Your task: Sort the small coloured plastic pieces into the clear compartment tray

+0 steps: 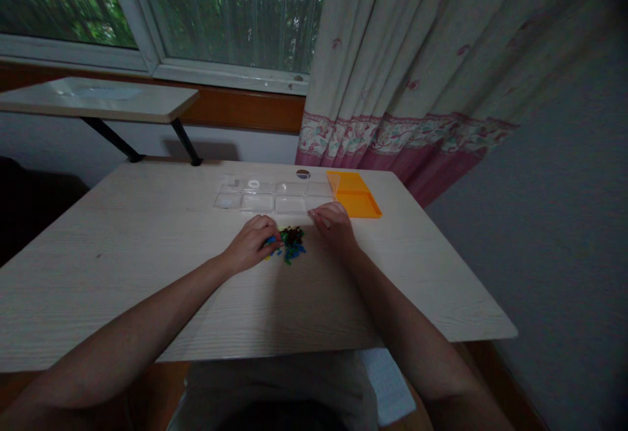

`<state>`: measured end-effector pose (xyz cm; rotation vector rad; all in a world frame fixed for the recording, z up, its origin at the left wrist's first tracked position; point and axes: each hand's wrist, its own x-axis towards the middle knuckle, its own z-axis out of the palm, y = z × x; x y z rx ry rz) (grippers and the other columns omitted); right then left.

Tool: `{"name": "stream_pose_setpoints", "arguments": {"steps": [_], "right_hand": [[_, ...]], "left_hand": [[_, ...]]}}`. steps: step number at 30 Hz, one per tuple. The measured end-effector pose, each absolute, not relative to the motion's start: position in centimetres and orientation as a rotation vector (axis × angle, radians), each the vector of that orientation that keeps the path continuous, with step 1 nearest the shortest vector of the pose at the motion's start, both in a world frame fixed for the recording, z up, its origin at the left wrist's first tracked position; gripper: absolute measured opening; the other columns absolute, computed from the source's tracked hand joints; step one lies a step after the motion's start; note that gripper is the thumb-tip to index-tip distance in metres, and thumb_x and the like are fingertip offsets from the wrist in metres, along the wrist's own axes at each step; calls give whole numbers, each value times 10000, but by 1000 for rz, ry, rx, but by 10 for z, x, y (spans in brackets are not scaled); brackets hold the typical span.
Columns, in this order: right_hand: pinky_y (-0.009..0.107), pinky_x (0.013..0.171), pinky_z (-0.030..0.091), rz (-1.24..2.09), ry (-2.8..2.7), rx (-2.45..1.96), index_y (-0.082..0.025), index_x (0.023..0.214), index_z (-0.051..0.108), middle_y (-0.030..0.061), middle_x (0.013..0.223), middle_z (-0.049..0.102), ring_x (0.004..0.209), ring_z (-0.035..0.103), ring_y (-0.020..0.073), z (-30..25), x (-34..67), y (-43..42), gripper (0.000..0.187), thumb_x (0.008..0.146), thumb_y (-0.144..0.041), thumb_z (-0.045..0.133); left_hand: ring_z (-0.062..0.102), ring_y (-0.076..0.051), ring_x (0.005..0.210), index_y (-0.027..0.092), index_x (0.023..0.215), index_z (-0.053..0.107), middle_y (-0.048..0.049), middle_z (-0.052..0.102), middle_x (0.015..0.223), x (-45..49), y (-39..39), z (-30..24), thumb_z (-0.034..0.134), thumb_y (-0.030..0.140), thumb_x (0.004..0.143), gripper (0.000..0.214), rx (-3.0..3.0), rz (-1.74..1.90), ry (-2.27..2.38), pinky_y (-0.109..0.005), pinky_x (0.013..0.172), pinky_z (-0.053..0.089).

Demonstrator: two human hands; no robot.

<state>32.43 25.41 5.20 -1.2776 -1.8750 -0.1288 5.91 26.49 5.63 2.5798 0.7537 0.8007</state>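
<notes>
A small heap of dark green, blue and yellow bits [292,241] lies in the middle of a pale wooden table [147,267]. My left hand [252,242] rests curled at the heap's left edge, its fingertips pinched on a blue piece. My right hand [335,224] lies just right of the heap with fingers bent together, its tips near the front edge of a clear compartment box [275,197]. What the right fingers hold, if anything, is hidden.
An orange lid [354,194] lies right of the clear box. A small round dark object [303,173] sits behind the box. A second table [98,99] stands by the window at the back left; a curtain [417,78] hangs at the right.
</notes>
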Motion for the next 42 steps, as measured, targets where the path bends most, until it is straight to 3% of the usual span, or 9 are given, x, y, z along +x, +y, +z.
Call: {"name": "stream_pose_setpoints", "arguments": {"steps": [8, 16, 42], "right_hand": [[381, 853, 439, -68, -2001, -1234, -221, 916, 746, 51, 876, 731, 886, 600, 204, 59, 312, 246, 230, 944, -312, 536], [375, 920, 421, -14, -2134, -1122, -241, 1084, 722, 50, 953, 721, 967, 605, 203, 60, 281, 237, 234, 916, -340, 592], [356, 912, 444, -13, -2127, -1090, -247, 958, 744, 37, 883, 729, 920, 626, 190, 54, 277, 237, 166, 900, -323, 609]], "left_hand": [[555, -185, 914, 190, 892, 651, -56, 562, 915, 60, 275, 48, 562, 370, 937, 206, 2204, 1102, 846, -317, 813, 460], [546, -172, 892, 188, 865, 639, -47, 554, 894, 69, 269, 54, 555, 430, 939, 266, 2055, 1147, 827, -305, 813, 453], [563, -166, 863, 173, 826, 671, -53, 556, 879, 70, 267, 55, 581, 457, 924, 313, 2025, 1061, 812, -300, 748, 478]]}}
